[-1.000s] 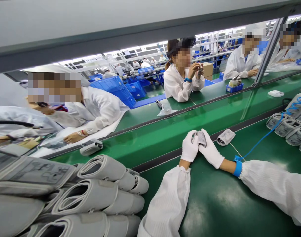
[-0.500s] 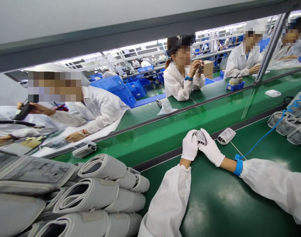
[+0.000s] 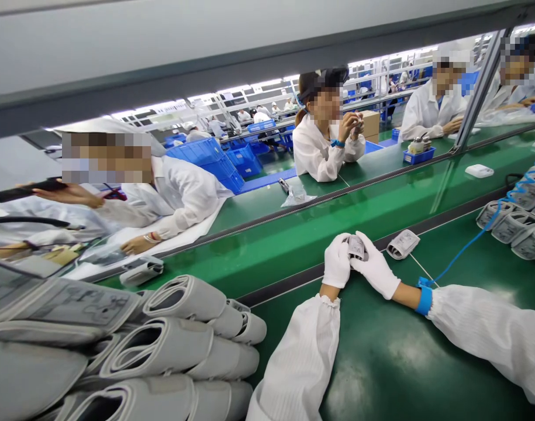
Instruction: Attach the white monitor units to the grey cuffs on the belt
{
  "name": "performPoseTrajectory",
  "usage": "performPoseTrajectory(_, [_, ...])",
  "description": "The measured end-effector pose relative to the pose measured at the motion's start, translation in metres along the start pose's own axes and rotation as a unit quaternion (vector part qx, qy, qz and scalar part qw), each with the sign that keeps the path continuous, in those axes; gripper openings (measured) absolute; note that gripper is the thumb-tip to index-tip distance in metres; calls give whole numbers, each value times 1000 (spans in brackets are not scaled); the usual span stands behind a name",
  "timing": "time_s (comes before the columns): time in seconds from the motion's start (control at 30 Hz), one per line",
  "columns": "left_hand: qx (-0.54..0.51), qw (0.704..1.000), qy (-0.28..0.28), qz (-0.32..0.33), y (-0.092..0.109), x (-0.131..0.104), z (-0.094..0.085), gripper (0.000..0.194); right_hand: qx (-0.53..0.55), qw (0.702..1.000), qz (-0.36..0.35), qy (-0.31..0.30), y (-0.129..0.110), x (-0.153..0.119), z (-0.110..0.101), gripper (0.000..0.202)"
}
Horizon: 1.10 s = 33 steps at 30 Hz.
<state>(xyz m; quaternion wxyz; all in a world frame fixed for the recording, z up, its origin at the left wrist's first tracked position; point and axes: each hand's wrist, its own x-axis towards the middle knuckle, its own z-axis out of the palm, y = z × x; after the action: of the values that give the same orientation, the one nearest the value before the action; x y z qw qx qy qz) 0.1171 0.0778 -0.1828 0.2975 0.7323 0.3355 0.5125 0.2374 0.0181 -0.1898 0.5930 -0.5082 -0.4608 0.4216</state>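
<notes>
Both of my hands wear white gloves and meet over the green worktop. Between them is a small rolled grey cuff (image 3: 356, 248) with printed markings, partly hidden by the fingers. My left hand (image 3: 337, 260) closes around its left side. From the right, my right hand (image 3: 375, 266) grips the same cuff, and a blue wrist strap (image 3: 424, 296) circles that wrist. A second rolled cuff (image 3: 403, 243) lies on the worktop just right of my hands, touched by neither.
Stacked larger grey cuffs (image 3: 175, 345) fill the lower left. More rolled cuffs (image 3: 508, 221) stand at right, near a coiled blue cord (image 3: 464, 245) running to my strap. Beyond the green belt (image 3: 267, 240), which carries a cuff (image 3: 141, 272) and a white device (image 3: 479, 171), co-workers sit.
My hands stay nearly still around the cuff. The cuff and white device on the belt have shifted left. At far left, a co-worker's dark handheld object has swung left.
</notes>
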Motion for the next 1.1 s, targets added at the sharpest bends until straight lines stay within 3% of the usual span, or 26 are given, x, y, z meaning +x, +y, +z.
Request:
performPoseTrajectory(0.27, [-38,999,1,-20,1,1,-1,29,-5,1000,4,-9,-6,-2,0,94])
performPoseTrajectory(0.73, [-136,984,2,-118,-3,11,-5,30,24,999,11,-26,-9,-4,2,99])
performPoseTrajectory(1.1, [-194,962,-91,-172,-5,23,-25,34,16,999,-16,-28,-4,-2,-1,94])
